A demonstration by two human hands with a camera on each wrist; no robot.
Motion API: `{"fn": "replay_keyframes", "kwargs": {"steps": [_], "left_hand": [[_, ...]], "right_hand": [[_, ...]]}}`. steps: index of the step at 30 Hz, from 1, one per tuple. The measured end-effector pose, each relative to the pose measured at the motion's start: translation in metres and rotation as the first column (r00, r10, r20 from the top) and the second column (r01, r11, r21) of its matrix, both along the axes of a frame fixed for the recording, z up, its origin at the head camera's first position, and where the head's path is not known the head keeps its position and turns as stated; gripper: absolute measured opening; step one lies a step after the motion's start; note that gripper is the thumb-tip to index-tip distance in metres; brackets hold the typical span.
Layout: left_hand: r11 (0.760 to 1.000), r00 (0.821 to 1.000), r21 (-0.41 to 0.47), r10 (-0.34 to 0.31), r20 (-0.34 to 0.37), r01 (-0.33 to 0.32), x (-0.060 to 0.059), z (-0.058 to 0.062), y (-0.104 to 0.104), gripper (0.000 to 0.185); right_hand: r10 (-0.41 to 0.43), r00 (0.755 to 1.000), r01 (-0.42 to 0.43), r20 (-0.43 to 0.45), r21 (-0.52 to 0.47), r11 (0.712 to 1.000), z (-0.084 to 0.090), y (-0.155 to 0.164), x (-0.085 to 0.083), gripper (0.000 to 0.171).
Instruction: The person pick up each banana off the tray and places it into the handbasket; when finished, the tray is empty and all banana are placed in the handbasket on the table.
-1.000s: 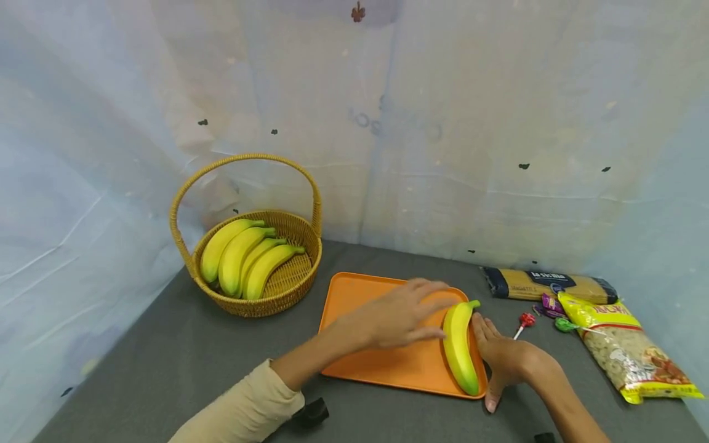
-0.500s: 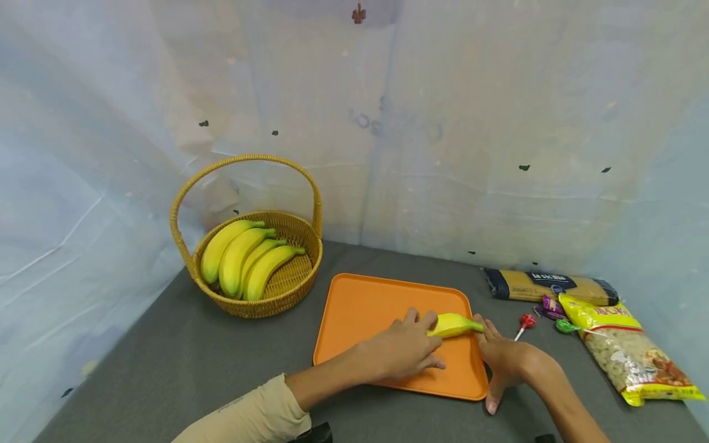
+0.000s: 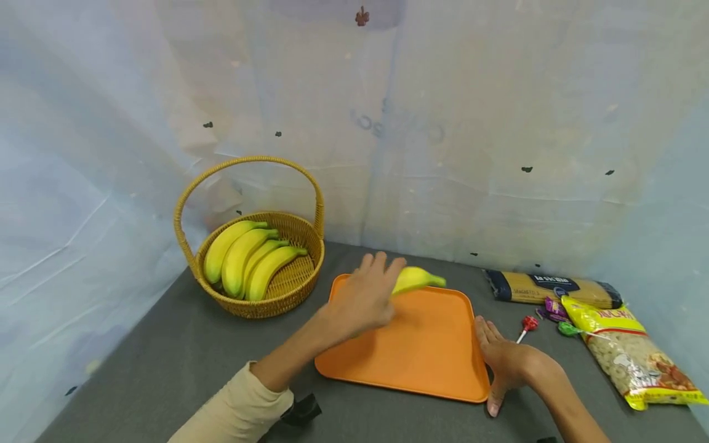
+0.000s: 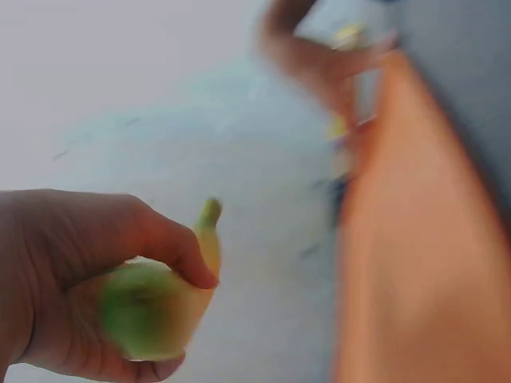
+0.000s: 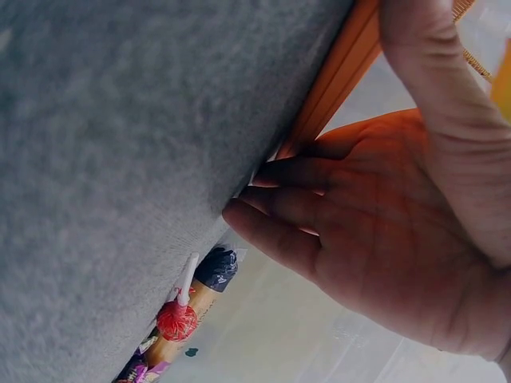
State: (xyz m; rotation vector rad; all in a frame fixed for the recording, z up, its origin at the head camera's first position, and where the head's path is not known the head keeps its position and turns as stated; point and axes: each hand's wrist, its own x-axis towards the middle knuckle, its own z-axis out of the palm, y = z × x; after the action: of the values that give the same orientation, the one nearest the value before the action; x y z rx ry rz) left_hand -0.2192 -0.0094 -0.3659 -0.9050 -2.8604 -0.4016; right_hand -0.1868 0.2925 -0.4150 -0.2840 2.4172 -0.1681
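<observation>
My left hand (image 3: 362,298) grips a yellow banana (image 3: 415,280) with a greenish end, holding it above the orange tray (image 3: 421,351). In the left wrist view, thumb and fingers curl round the banana (image 4: 188,307), its stem pointing away. My right hand (image 3: 506,360) lies against the tray's right edge with its fingers straight, touching the rim. The right wrist view has those fingers of the right hand (image 5: 359,207) along the side of the tray (image 5: 335,72). Several more bananas (image 3: 240,261) lie side by side in a wicker basket (image 3: 299,295) at the left.
A red lollipop (image 3: 529,323) lies just right of the right hand. Beyond it are a spaghetti pack (image 3: 554,289), a purple-wrapped sweet (image 3: 554,307), a green lollipop (image 3: 567,328) and a yellow-and-clear food bag (image 3: 626,360). The basket's tall handle (image 3: 249,159) arches over it.
The left hand has taken hold of the banana at the tray's right side, lifted it and carried it left and away from me. The right hand has stayed at the tray's edge.
</observation>
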Motion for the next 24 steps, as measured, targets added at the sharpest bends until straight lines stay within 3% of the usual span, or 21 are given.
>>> {"fn": "replay_keyframes", "kwargs": {"steps": [5, 9, 12, 17, 20, 24], "left_hand": [[0.979, 0.98, 0.061, 0.198, -0.029, -0.196, -0.01, 0.044, -0.067, 0.073], [0.94, 0.94, 0.035, 0.337, 0.048, -0.339, -0.023, 0.057, -0.118, 0.072], [0.912, 0.9, -0.013, 0.407, 0.154, -0.41, -0.044, 0.049, -0.145, 0.073], [0.872, 0.832, -0.156, 0.489, 0.261, -0.464, -0.079, 0.011, -0.173, 0.085], [0.847, 0.803, -0.192, 0.531, 0.272, -0.495, -0.087, -0.006, -0.179, 0.096], [0.83, 0.788, -0.171, 0.558, 0.259, -0.531, -0.086, -0.01, -0.18, 0.104]], "right_hand": [[-0.012, 1.0, 0.012, -0.012, -0.019, 1.0, 0.0, 0.0, 0.001, 0.163], [-0.009, 1.0, 0.009, -0.012, -0.017, 1.0, 0.001, 0.002, 0.0, 0.162], [-0.018, 1.0, 0.018, -0.003, -0.012, 1.0, 0.001, 0.004, 0.001, 0.162], [-0.034, 0.999, 0.033, -0.007, -0.031, 0.999, -0.001, 0.005, 0.005, 0.162], [-0.043, 0.999, 0.042, -0.005, -0.045, 0.998, -0.003, 0.002, 0.005, 0.162], [-0.034, 0.999, 0.034, 0.0, -0.047, 0.998, -0.003, 0.002, 0.003, 0.162]]}}
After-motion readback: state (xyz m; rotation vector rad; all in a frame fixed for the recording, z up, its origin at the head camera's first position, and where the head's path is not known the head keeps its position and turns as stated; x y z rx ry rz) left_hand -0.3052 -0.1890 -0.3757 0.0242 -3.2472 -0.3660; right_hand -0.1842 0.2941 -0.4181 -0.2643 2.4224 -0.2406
